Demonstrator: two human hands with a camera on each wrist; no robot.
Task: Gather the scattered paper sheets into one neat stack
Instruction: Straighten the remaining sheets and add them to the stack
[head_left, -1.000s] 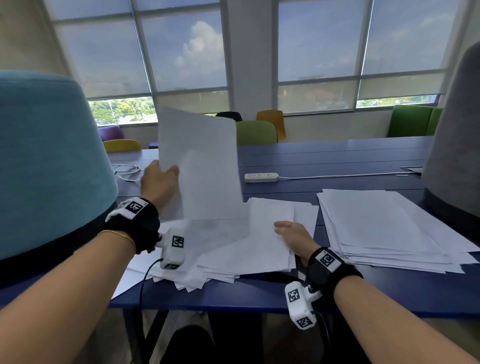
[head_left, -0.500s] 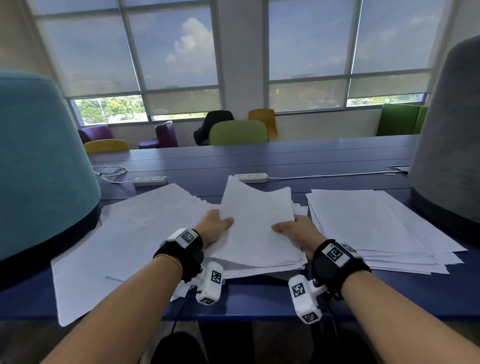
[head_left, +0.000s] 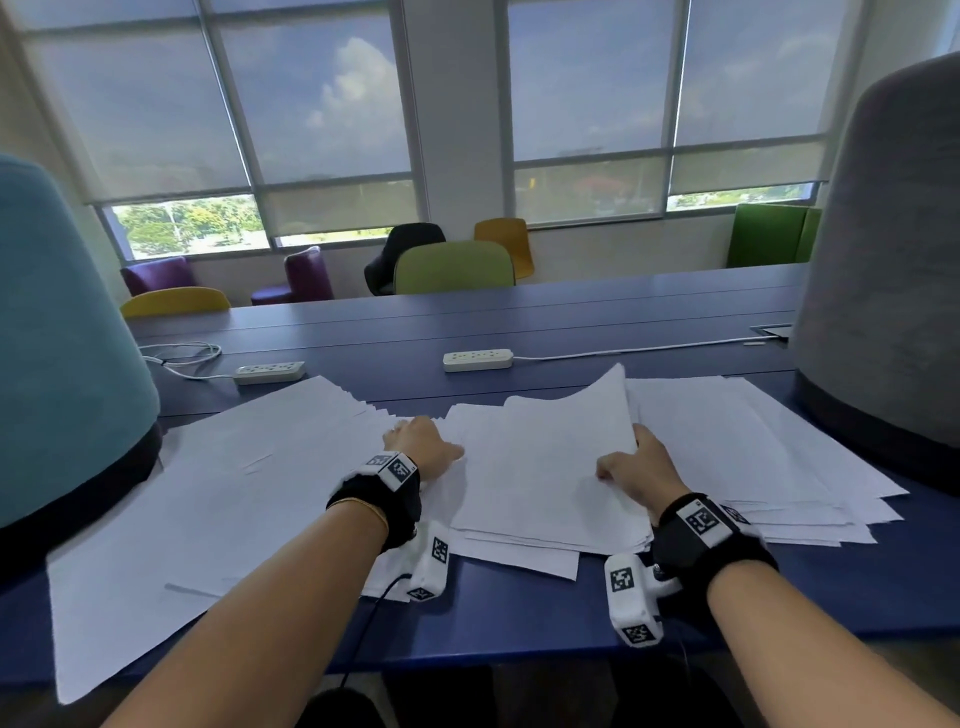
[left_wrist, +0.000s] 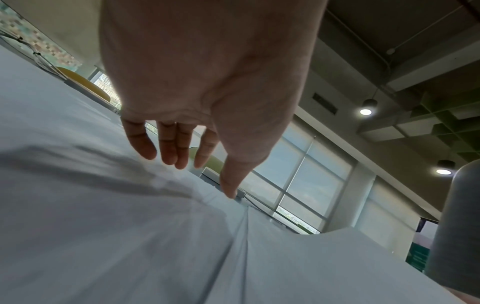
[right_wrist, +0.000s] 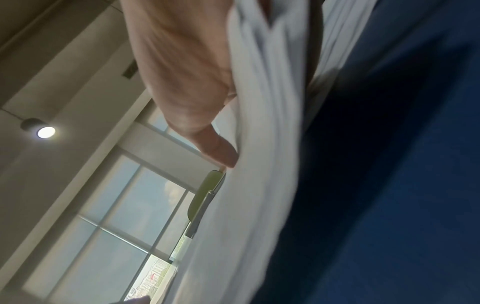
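Note:
White paper sheets lie in three loose piles on the blue table (head_left: 519, 613): a fanned left pile (head_left: 234, 467), a middle pile (head_left: 540, 467) and a right pile (head_left: 753, 452). My right hand (head_left: 636, 465) grips the middle pile's right edge, which is raised off the table. In the right wrist view the thumb (right_wrist: 221, 152) lies on top of the bundle of sheets (right_wrist: 259, 164), and the fingers are hidden beneath it. My left hand (head_left: 423, 441) rests at the middle pile's left edge. Its fingers (left_wrist: 168, 148) are straight, with the thumb tip touching paper (left_wrist: 130, 226).
A teal chair back (head_left: 62, 338) stands close on the left and a grey one (head_left: 883, 260) on the right. Two white power strips (head_left: 269, 372) (head_left: 478, 359) with cables lie behind the paper. Left-pile sheets overhang the table's front edge.
A second ago my left hand held one sheet upright; that sheet is now down. Both hands came to the middle pile, and the right hand has since lifted its right edge.

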